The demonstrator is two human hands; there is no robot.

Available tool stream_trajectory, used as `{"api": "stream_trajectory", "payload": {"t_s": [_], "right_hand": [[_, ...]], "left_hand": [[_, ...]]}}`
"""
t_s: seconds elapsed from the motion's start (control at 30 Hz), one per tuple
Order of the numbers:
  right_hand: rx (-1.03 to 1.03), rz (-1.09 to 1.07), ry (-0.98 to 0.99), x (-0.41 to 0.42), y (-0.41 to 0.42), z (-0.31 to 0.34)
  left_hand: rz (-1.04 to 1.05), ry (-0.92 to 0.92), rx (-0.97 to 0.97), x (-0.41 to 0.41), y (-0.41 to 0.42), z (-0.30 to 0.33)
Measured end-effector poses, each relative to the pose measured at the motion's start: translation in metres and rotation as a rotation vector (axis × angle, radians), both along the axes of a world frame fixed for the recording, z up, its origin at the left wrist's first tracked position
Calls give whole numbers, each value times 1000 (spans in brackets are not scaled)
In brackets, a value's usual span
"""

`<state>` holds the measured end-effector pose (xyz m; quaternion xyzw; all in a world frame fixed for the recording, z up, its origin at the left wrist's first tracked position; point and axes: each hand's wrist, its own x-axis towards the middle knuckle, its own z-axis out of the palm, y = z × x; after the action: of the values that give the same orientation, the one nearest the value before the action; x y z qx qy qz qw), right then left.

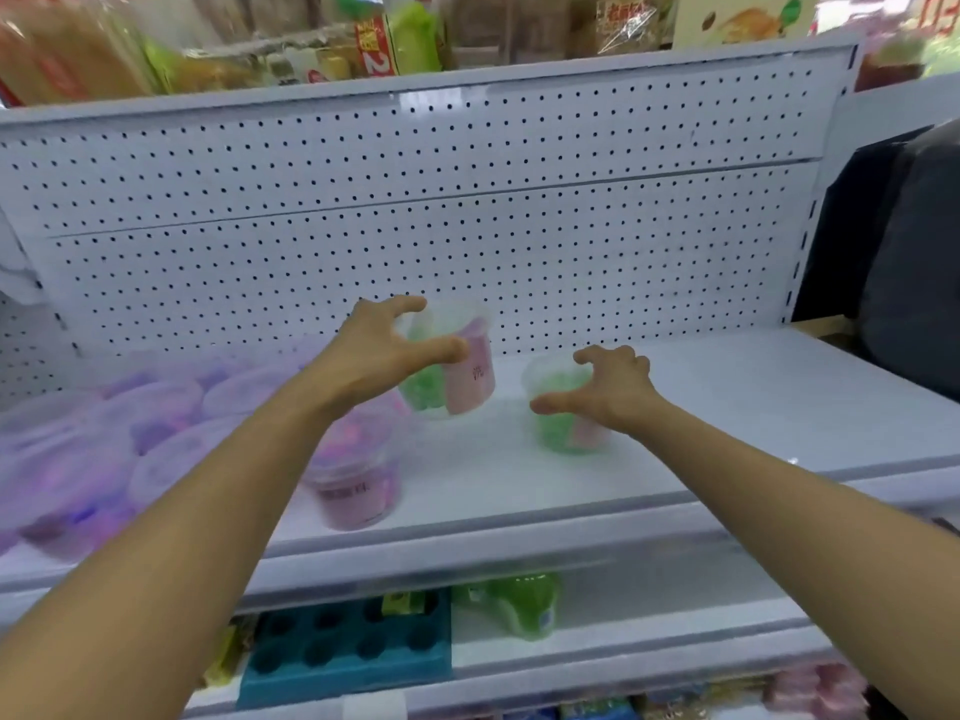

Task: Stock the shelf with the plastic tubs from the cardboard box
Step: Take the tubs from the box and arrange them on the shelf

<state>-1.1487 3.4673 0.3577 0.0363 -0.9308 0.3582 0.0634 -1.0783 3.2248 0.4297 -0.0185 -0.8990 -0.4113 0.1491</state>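
Observation:
A clear plastic tub (pixel 470 376) with green and pink contents leans tilted near the back of the white shelf (pixel 727 407). My left hand (pixel 384 350) grips it, index finger at its lid and thumb across its front. A second green and pink tub (pixel 563 433) rests on the shelf to the right. My right hand (pixel 613 392) is cupped over this tub, thumb in front and fingers curled behind its lid. A pink tub (pixel 353 491) stands at the shelf's front under my left forearm. The cardboard box is out of view.
Several purple-lidded tubs (pixel 156 418) crowd the shelf's left part. A white pegboard (pixel 467 226) backs the shelf. Below, a lower shelf holds a teal tray (pixel 343 652) and a green pack (pixel 519 600). A dark object (pixel 909 262) stands at the right end.

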Motion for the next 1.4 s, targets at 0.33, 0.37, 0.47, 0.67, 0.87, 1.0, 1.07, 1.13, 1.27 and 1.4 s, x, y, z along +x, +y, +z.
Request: {"api": "stream_trajectory", "payload": {"t_s": [0.33, 0.37, 0.47, 0.67, 0.87, 1.0, 1.07, 1.13, 1.27, 1.4], "right_hand": [[-101, 122, -154, -80, -54, 15], [-107, 125, -153, -86, -61, 16], [-122, 113, -119, -102, -78, 15], [188, 94, -76, -113, -92, 17], [-371, 232, -76, -87, -70, 73], [-535, 427, -437, -78, -45, 96], [-584, 417, -423, -75, -32, 91], [-659, 371, -420, -76, -19, 81], [-730, 148, -434, -85, 5, 59], [-712, -124, -379, -91, 24, 36]], "left_hand": [[70, 29, 13, -64, -61, 9], [70, 32, 21, -68, -65, 9], [67, 30, 30, -78, -75, 10], [58, -2, 50, -87, -82, 10], [-78, 1, -32, -83, -52, 18], [-180, 71, -142, -85, -10, 29], [-229, 72, -149, -90, 7, 30], [-276, 54, -158, -97, 21, 28], [-307, -5, -184, -115, 35, 21], [-225, -121, -355, -140, 24, 4]]}}
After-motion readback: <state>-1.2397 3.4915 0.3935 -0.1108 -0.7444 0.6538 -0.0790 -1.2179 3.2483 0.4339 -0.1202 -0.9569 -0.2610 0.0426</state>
